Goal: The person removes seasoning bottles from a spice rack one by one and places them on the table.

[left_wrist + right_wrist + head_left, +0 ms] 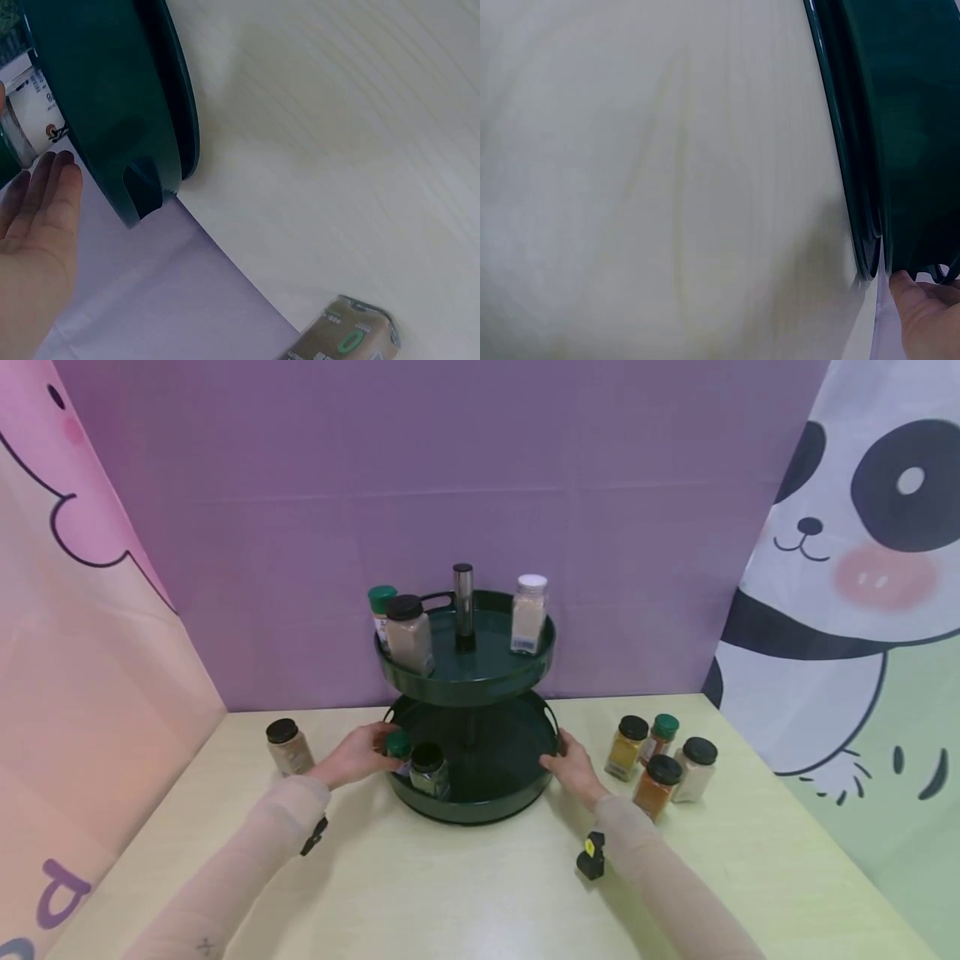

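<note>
Both hands are on the dark green two-tier round plastic rack (480, 793), standing mid-table toward the back edge. The left hand (360, 758) rests with straight, relaxed fingers against the lower tray's left rim, beside a green-capped spice jar (398, 750); the right hand (573, 768) touches the right rim, its grasp hard to make out. The rack looks stiff and smooth, probably slippery, with loose jars aboard; the rim and side handles look the safest hold.
</note>
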The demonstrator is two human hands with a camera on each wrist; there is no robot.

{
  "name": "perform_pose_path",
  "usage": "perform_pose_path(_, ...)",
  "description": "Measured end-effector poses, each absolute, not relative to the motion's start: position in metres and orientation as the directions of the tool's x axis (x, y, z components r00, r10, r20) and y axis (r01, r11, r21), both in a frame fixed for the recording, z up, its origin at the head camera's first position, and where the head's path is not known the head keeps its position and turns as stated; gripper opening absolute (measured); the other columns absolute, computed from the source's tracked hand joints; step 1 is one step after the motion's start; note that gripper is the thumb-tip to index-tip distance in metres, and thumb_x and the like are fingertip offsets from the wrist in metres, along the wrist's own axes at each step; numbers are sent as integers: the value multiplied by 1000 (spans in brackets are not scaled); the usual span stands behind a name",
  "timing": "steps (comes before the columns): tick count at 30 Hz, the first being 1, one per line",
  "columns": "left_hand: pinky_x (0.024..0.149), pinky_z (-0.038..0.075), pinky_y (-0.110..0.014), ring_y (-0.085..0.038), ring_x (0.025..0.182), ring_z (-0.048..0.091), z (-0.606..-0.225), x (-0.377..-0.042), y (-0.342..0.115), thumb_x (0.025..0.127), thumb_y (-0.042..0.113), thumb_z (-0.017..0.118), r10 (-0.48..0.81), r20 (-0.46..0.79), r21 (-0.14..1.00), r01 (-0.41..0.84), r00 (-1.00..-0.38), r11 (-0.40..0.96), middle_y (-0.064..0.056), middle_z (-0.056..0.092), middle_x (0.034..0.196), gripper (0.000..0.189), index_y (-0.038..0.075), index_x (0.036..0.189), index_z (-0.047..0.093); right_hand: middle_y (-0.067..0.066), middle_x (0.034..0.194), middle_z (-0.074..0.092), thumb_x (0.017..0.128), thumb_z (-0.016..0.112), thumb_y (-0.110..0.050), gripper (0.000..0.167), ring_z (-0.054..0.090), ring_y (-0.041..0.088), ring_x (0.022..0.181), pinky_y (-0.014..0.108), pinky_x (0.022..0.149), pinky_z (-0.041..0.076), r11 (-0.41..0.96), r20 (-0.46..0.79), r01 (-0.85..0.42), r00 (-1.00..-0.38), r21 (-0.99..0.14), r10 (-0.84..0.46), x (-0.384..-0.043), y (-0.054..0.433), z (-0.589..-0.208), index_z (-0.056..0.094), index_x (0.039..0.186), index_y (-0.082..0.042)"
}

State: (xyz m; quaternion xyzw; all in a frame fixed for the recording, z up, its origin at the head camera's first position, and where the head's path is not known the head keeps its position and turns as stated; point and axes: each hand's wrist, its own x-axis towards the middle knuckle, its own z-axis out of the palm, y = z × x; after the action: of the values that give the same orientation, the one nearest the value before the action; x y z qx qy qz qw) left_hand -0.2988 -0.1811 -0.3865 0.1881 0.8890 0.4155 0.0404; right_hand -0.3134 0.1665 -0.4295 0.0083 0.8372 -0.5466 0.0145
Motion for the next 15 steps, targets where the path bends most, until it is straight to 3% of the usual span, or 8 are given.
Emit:
perform_pose_path(6,76,52,-33,-21,89,61,-387,-299,-176,75,14,72,349,70,734,285,-935,616,-13,65,100,43,-1,112,56,26,147,22,88,53,-5,69,23,37,136,44,111,25,409,-45,36,-999,-912,-12,-315,168,-432,14,143,6)
perform_pose_path(15,75,52,-32,-20,88,61,-387,-298,-172,76,12,71,338,63,752,267,-939,602,-14,66,97,37,-3,106,57,26,148,19,88,53,-7,70,22,37,136,43,112,25,410,-43,34,-999,-912,-14,-316,169,-433,13,143,7)
